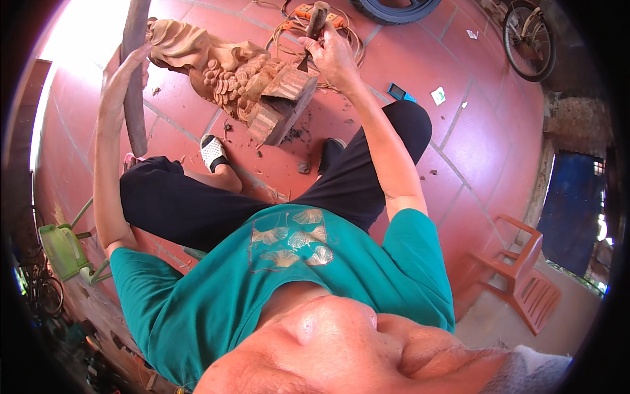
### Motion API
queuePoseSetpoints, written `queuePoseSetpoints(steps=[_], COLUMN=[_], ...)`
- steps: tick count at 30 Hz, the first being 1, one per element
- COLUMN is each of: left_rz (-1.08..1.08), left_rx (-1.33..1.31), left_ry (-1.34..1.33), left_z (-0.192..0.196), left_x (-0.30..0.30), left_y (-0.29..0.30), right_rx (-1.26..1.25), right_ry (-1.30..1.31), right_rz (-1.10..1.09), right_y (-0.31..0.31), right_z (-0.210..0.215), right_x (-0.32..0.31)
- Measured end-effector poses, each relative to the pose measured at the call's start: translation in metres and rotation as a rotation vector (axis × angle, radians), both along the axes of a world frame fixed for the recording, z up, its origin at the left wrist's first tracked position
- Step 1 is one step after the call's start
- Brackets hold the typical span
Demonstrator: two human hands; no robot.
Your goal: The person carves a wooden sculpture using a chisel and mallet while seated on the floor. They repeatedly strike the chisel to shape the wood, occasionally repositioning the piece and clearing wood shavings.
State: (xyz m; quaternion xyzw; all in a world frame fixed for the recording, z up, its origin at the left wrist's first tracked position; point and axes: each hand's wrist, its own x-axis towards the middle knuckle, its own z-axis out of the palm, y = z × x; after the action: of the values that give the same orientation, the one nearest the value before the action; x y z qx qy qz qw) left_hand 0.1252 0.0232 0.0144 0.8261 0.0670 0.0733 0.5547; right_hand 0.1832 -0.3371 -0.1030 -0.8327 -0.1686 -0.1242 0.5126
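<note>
In front of me a carved wooden sculpture [239, 82] lies on its side on the tiled floor, with draped folds at its far left end and a blocky base [283, 105] nearest my feet. My right hand [335, 59] is closed round a chisel [317, 21] with a wooden handle. Its dark blade points down beside the base's upper edge; whether it touches the wood I cannot tell. On the left, a long wooden club [135, 108] stands raised at the sculpture's far left end, gripped by my left hand [121, 79].
Wood chips [298, 134] and a dark lump [303, 168] lie between my feet. Behind the chisel is a coiled cable [279, 39] with an orange part. A blue phone-like device [400, 92], a tyre [397, 10], a red plastic chair [525, 282] and a green chair [63, 251] are around me.
</note>
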Motion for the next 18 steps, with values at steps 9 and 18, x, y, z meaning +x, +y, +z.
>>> queuePoseSetpoints(steps=[9, 18], left_rz=[-0.150, -0.254], left_rx=[0.308, 0.370], left_ry=[-0.138, -0.270], left_z=[0.009, 0.013], left_x=[0.005, -0.005], left_y=[-0.043, -0.087], right_rx=[-0.103, -0.098], right_ry=[0.009, -0.019], right_rz=[-0.008, 0.090], right_y=[0.006, 0.010], right_z=[0.001, 0.001], right_x=[0.000, -0.006])
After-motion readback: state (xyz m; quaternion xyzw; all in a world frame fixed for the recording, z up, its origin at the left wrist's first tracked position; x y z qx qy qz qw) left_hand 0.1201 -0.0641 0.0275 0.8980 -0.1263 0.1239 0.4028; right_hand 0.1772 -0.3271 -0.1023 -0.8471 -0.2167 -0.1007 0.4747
